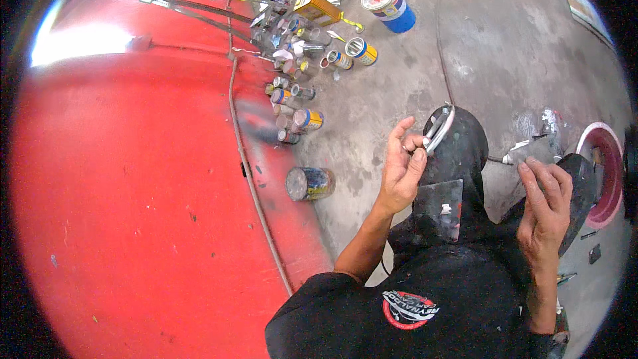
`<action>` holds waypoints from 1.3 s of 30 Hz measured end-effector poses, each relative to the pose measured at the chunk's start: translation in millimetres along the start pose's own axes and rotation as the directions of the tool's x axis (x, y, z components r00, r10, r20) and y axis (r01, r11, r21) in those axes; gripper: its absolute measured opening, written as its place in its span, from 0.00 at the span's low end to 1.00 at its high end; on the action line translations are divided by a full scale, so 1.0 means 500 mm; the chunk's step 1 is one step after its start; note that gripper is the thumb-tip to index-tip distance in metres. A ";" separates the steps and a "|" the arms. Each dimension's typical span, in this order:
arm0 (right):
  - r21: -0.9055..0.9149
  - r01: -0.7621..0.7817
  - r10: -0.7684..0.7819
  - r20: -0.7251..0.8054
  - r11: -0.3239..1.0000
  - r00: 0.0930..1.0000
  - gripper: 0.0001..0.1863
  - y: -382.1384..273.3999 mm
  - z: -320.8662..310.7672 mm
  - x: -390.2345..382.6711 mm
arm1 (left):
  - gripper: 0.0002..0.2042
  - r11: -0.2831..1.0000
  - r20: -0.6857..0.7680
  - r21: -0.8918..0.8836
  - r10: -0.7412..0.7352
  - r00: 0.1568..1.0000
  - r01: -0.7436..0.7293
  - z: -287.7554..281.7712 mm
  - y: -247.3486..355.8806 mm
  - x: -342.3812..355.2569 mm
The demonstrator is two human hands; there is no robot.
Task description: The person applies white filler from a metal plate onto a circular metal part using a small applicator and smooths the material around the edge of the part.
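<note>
My left hand (402, 173) pinches a narrow, silvery tool (438, 133) with a white edge, over my dark-clad knee. A cable lines up with its top; whether they join I cannot tell. My right hand (545, 203) has bent fingers at a grey flat piece (541, 149) with white patches and a white fitting; its thumb is hidden and I cannot tell whether it grips the piece. A dark plate (435, 206) with a white blob rests on my leg between my hands.
A red painted surface (146, 193) fills the left. Beside it on the concrete floor (359, 93) stand several cans (307, 119), a blue bucket (399, 16), a yellow tin (316, 8) and a lone can (309, 183). A pink basin (608, 209) is at the right.
</note>
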State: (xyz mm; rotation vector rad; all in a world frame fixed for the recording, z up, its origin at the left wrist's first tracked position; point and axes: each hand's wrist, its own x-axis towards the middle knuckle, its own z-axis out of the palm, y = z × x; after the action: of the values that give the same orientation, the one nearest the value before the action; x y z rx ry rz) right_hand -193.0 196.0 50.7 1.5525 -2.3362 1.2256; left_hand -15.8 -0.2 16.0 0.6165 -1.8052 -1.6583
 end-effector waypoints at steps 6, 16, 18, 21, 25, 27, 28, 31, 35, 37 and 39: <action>0.030 0.012 -0.012 0.010 0.999 1.000 0.26 -0.011 0.009 0.010 | 0.22 0.982 0.090 0.137 -0.141 0.986 0.128 -0.015 -0.015 -0.007; -0.038 0.167 -0.168 -0.009 0.985 0.986 0.24 -0.029 0.010 0.028 | 0.18 0.989 0.263 -0.117 -0.054 0.963 0.087 -0.045 0.023 -0.019; -0.095 0.257 -0.259 -0.010 0.962 0.966 0.23 -0.037 0.012 0.038 | 0.19 0.974 0.271 -0.167 -0.103 0.957 0.153 -0.035 0.031 -0.023; -0.118 0.324 -0.324 0.022 0.938 0.946 0.23 -0.052 0.012 0.053 | 0.23 0.933 0.211 -0.244 -0.217 0.953 0.266 -0.029 0.017 -0.031; -0.116 0.337 -0.338 0.020 0.934 0.941 0.23 -0.043 0.050 0.053 | 0.21 0.907 0.192 -0.361 -0.154 0.969 0.216 -0.026 -0.020 -0.038; -0.114 0.320 -0.319 0.025 0.941 0.947 0.22 -0.036 0.063 0.052 | 0.20 0.905 0.187 -0.382 -0.124 0.975 0.188 -0.019 -0.020 -0.031; -0.099 0.317 -0.317 0.019 0.943 0.948 0.22 -0.032 0.068 0.052 | 0.20 0.896 0.197 -0.391 -0.139 0.971 0.208 -0.018 -0.020 -0.031; -0.055 0.321 -0.322 0.001 0.945 0.947 0.22 -0.029 0.083 0.051 | 0.19 0.882 0.208 -0.403 -0.173 0.963 0.245 -0.023 -0.019 -0.036; -0.044 0.339 -0.340 -0.015 0.940 0.940 0.21 -0.032 0.099 0.055 | 0.17 0.888 0.201 -0.402 -0.154 0.967 0.225 -0.028 -0.021 -0.036; -0.050 0.345 -0.346 -0.019 0.937 0.938 0.21 -0.033 0.102 0.058 | 0.17 0.888 0.201 -0.404 -0.148 0.968 0.219 -0.027 -0.023 -0.035; -0.055 0.347 -0.349 -0.022 0.936 0.937 0.21 -0.035 0.106 0.060 | 0.17 0.886 0.198 -0.404 -0.158 0.967 0.228 -0.026 -0.019 -0.035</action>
State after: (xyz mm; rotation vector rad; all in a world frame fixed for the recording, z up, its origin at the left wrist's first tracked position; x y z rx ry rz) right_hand -175.2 136.6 38.8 1.8142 -1.9413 1.0870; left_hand 5.1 1.7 4.8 0.4891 -1.4444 -2.2101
